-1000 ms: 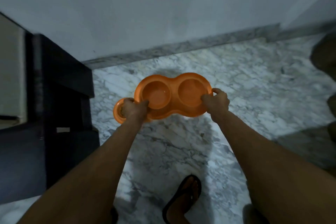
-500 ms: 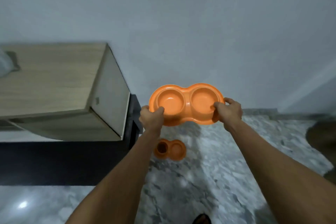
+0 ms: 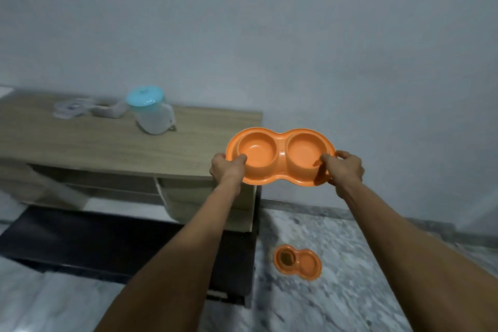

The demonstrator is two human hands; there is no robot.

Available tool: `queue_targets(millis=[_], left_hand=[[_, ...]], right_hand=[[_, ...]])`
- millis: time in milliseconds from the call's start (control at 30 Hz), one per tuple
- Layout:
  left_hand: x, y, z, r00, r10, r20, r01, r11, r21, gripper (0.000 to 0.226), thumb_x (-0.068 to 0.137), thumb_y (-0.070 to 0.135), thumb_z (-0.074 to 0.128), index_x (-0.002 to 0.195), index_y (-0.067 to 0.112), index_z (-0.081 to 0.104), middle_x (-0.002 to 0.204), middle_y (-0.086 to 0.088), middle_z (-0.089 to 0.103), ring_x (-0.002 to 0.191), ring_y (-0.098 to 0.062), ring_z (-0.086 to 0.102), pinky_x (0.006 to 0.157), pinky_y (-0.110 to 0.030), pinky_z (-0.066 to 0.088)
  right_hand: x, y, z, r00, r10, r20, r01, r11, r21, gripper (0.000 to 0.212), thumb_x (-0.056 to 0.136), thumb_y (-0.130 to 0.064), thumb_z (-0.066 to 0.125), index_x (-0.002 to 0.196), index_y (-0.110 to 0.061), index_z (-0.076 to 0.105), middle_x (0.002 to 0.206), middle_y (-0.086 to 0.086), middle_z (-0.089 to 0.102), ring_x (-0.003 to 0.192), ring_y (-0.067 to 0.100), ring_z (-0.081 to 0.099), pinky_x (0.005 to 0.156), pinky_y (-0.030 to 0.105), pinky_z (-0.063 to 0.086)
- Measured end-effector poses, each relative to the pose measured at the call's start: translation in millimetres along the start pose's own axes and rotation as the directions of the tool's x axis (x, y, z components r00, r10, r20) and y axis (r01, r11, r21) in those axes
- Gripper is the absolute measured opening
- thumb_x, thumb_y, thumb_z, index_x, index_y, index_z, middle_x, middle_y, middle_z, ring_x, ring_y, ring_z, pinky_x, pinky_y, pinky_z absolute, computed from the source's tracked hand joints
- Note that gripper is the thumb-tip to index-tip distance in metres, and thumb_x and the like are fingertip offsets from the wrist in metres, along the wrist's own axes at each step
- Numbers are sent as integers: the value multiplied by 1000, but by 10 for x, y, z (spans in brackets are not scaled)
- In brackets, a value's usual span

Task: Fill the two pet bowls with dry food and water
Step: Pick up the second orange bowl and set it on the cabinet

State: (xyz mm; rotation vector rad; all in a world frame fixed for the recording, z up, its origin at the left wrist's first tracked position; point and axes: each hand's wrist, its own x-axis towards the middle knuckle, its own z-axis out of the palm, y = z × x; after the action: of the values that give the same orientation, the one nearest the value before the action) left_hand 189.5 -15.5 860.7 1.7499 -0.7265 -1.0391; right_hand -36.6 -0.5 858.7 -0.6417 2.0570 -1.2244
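I hold an orange double pet bowl [image 3: 280, 155] in the air, level with the right end of a wooden cabinet top. My left hand [image 3: 227, 167] grips its left rim and my right hand [image 3: 343, 168] grips its right rim. Both wells look empty. A second, smaller-looking orange double bowl [image 3: 297, 261] lies on the marble floor below; its left well holds something dark. A clear jug with a light blue lid [image 3: 153, 113] stands on the cabinet.
The wooden cabinet [image 3: 94, 143] runs along the wall at left, over a dark base [image 3: 121, 245]. A blurred pale object [image 3: 80, 109] lies behind the jug. Marble floor [image 3: 350, 291] spreads to the right, a grey wall behind.
I have lifted the double bowl from near the floor up to cabinet height. The view has risen, bringing the cabinet top and jug into sight. A second bowl remains on the floor.
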Motion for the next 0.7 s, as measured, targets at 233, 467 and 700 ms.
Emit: queue_targets(millis=[233, 467, 700], left_hand=[[665, 112, -1423, 991, -20, -130, 13, 998, -55, 50, 79, 20, 75, 124, 7, 57, 121, -16, 62, 105, -33, 62, 92, -48, 54], [1469, -14, -2624, 954, -70, -292, 51, 996, -72, 51, 78, 19, 75, 124, 5, 58, 121, -15, 60, 102, -33, 62, 90, -48, 55], [2553, -70, -3593, 926, -124, -358, 123, 992, -26, 45, 79, 24, 74, 118, 8, 60, 106, -10, 63, 101, -33, 63, 90, -49, 55]], right_hand=[[-848, -306, 1302, 985, -81, 151, 89, 995, -42, 62, 78, -33, 75, 136, -18, 55, 127, 12, 63, 108, 35, 62, 90, 54, 56], [-1416, -483, 2780, 941, -101, 322, 135, 987, -84, 61, 77, -35, 76, 133, -18, 59, 123, 11, 66, 108, 34, 62, 93, 54, 54], [-1789, -552, 4308, 903, -54, 426, 120, 984, -132, 67, 66, -43, 73, 129, -23, 62, 123, 9, 67, 109, 35, 63, 92, 52, 55]])
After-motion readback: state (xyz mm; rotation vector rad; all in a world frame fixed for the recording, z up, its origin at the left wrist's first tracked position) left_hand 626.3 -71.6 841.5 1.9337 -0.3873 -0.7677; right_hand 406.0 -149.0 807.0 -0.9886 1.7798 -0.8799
